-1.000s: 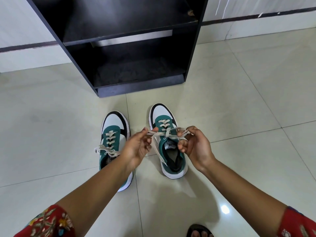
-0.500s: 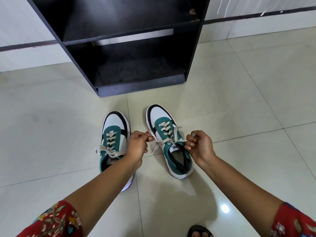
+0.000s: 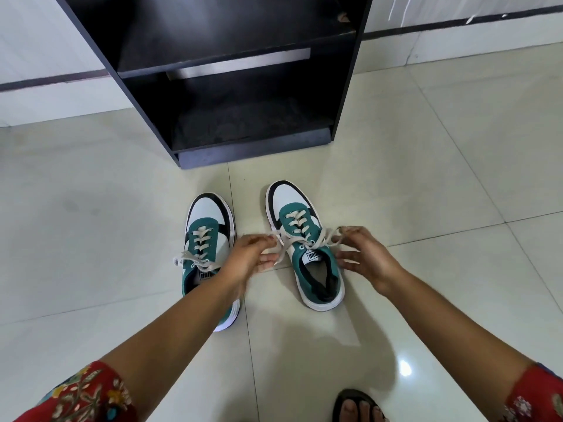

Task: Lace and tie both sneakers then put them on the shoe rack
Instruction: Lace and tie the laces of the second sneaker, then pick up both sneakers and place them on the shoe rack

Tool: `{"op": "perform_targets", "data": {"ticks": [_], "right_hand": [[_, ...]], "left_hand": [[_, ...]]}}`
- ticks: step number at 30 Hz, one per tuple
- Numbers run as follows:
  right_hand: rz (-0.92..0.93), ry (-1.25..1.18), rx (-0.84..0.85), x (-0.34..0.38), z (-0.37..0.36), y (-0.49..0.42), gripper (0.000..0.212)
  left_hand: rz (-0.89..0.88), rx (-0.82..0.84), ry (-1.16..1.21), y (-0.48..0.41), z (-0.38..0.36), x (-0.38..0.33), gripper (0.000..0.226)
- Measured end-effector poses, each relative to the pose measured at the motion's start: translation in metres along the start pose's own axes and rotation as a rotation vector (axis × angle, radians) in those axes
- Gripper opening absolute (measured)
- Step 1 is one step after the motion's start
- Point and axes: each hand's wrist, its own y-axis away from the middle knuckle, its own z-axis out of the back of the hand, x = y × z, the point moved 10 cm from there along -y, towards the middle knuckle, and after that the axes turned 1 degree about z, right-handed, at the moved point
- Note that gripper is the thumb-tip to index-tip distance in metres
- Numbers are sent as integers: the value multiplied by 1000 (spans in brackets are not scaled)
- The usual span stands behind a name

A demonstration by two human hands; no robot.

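Two green, white and black sneakers stand side by side on the tiled floor, toes toward the rack. The left sneaker (image 3: pixel 206 236) is laced with its cream bow tied; my left forearm covers its heel. The right sneaker (image 3: pixel 304 242) is laced, and its cream lace (image 3: pixel 304 240) is stretched sideways over the tongue. My left hand (image 3: pixel 251 254) pinches one lace loop at the shoe's left. My right hand (image 3: pixel 362 255) pinches the other loop at its right. The black shoe rack (image 3: pixel 253 147) stands just beyond the shoes, shelves bare.
Pale glossy floor tiles (image 3: pixel 457 178) spread all around. A white wall with a dark stripe (image 3: pixel 457 22) runs behind the rack. My sandalled foot (image 3: pixel 356 406) shows at the bottom edge, right of centre.
My hands have drawn apart, pulling the right sneaker's lace loops outward to each side. That sneaker has turned slightly, its heel swinging to the right.
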Motion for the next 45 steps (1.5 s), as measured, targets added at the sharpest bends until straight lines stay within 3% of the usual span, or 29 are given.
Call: {"op": "perform_targets", "data": {"ticks": [3, 5, 8, 10, 12, 15, 20, 28, 32, 45], "right_hand": [[379, 438, -237, 32, 17, 33, 12], [603, 896, -206, 51, -7, 61, 19], [443, 1454, 20, 25, -34, 70, 45], [294, 1590, 105, 5, -36, 67, 65], [309, 1603, 105, -1, -42, 64, 67], [466, 1556, 51, 3, -57, 63, 53], [600, 1424, 16, 14, -71, 63, 41], [784, 1259, -39, 39, -81, 76, 20], [822, 1239, -99, 67, -83, 86, 25], [871, 1278, -150, 289, -106, 256, 22]], "left_hand": [[-219, -111, -196, 21, 13, -14, 49], [-428, -178, -374, 49, 19, -28, 47], [-657, -358, -732, 90, 37, -32, 45], [-658, -480, -900, 101, 57, -20, 53], [-576, -558, -898, 103, 77, -4, 65], [-425, -580, -749, 104, 102, 18, 78], [-310, -432, -761, 94, 104, 28, 29], [-421, -521, -642, 100, 101, -14, 43], [-540, -487, -658, 111, 88, -50, 43], [-692, -517, -659, 297, 62, -261, 42]]}}
